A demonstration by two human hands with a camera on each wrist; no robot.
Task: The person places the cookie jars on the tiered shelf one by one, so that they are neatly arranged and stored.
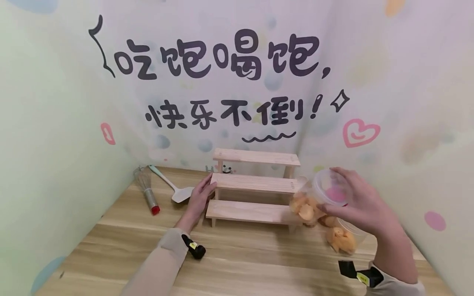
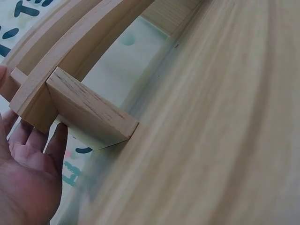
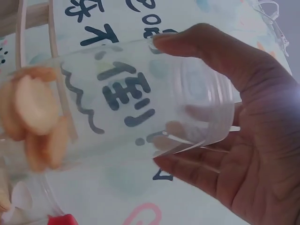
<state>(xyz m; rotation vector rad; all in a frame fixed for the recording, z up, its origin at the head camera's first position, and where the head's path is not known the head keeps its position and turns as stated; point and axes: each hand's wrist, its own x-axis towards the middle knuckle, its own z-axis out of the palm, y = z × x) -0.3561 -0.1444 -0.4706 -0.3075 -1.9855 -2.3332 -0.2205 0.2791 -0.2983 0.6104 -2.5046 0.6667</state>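
My right hand (image 1: pixel 364 207) grips a clear plastic jar (image 1: pixel 318 193) near its lidded end, thumb on one side and fingers on the other. Round pale-orange cookies (image 3: pixel 35 108) lie at the far end of this jar, which is tilted in the air at the right end of the stand. A three-step wooden stand (image 1: pixel 253 183) sits on the table against the wall. With my left hand (image 1: pixel 200 197) I hold the left end of its middle step, fingers around the back of the end and thumb at the top.
A second clear container with orange cookies (image 1: pixel 340 238) is on the table below my right hand. Left of the stand lie a whisk (image 1: pixel 149 197) with a red handle end and a white spatula (image 1: pixel 181 194). Walls (image 1: pixel 426 144) enclose the table (image 1: pixel 237 259) at back and sides.
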